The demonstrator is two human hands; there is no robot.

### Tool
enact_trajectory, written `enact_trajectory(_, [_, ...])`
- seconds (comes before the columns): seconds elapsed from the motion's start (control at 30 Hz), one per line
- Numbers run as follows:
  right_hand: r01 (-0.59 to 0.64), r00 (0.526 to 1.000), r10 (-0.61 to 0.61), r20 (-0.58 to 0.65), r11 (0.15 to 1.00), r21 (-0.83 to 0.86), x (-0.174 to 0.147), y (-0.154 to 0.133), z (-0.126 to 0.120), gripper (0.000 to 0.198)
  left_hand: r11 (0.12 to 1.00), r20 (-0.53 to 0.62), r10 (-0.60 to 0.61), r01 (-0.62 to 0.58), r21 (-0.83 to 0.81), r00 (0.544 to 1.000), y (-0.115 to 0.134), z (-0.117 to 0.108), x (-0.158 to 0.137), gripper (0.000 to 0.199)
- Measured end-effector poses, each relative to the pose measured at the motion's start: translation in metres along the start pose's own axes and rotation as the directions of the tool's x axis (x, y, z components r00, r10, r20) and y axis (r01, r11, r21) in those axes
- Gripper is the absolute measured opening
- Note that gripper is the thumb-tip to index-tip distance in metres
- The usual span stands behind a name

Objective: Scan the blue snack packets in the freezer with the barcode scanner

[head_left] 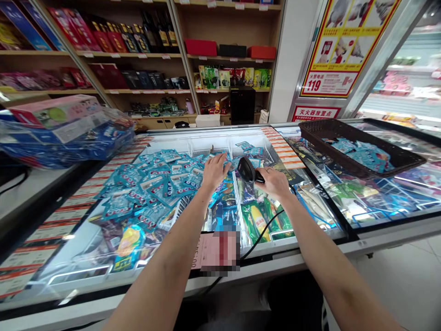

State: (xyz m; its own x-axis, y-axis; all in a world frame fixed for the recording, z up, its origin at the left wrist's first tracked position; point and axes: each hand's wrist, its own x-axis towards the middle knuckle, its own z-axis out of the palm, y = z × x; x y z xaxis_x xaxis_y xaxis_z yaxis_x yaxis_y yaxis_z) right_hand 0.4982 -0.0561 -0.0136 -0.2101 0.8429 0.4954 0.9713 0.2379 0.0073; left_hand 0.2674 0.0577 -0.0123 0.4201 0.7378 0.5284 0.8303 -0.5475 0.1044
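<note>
My right hand [274, 184] is wrapped round the handle of a black barcode scanner [246, 170]. The scanner's head faces left, towards my left hand [215, 171]. That hand's fingers are bent over the edge of a pile of small blue packets [155, 179]. A blue packet [227, 161] shows at its fingertips, between thumb and fingers, mostly hidden by the hand. The pile lies spread on the glass top of a chest freezer, left of my hands. A few more packets [245, 146] lie beyond the scanner.
A brown basket [310, 131] with more blue packets stands on the freezer at right. The scanner's black cable [265, 230] runs down over the freezer's front edge. Plastic-wrapped boxes [65, 133] are stacked at left. Stocked shelves [131, 55] line the back.
</note>
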Motion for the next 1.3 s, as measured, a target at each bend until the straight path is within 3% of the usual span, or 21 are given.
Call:
enact_trajectory(0.13, [-0.022, 1.0, 0.022, 0.003, 1.0, 0.006, 0.0, 0.004, 0.0, 0.039, 0.999, 0.093, 0.033, -0.033, 0.0, 0.995, -0.006, 0.013, 0.003, 0.06])
enact_trajectory(0.27, [-0.034, 0.999, 0.034, 0.009, 0.999, -0.005, 0.0, 0.004, 0.0, 0.04, 0.997, 0.13, 0.071, -0.071, -0.006, 0.989, -0.012, 0.019, 0.004, 0.056])
enact_trajectory(0.5, [-0.013, 1.0, 0.013, -0.011, 1.0, -0.017, 0.0, 0.003, 0.002, 0.039, 0.993, -0.041, 0.053, -0.057, -0.103, 0.998, -0.022, 0.022, 0.006, 0.07])
enact_trajectory(0.6, [0.018, 1.0, -0.018, -0.018, 1.0, -0.004, -0.002, 0.002, 0.003, 0.039, 0.986, -0.109, 0.031, -0.049, -0.159, 0.994, -0.023, 0.02, 0.005, 0.066])
enact_trajectory(0.9, [0.139, 0.99, -0.139, -0.007, 0.99, 0.021, -0.002, -0.004, 0.0, 0.043, 0.952, -0.086, -0.006, -0.021, -0.305, 0.996, -0.018, 0.01, 0.003, 0.047])
enact_trajectory(1.13, [0.156, 0.987, -0.156, 0.027, 0.988, 0.013, 0.001, -0.009, -0.005, 0.039, 0.925, -0.103, 0.051, -0.086, -0.371, 0.993, -0.024, 0.013, 0.006, 0.044])
enact_trajectory(1.3, [0.161, 0.987, -0.161, 0.028, 0.987, 0.002, 0.0, -0.008, -0.005, 0.043, 0.917, -0.078, 0.019, -0.049, -0.395, 0.997, -0.025, 0.013, 0.006, 0.043])
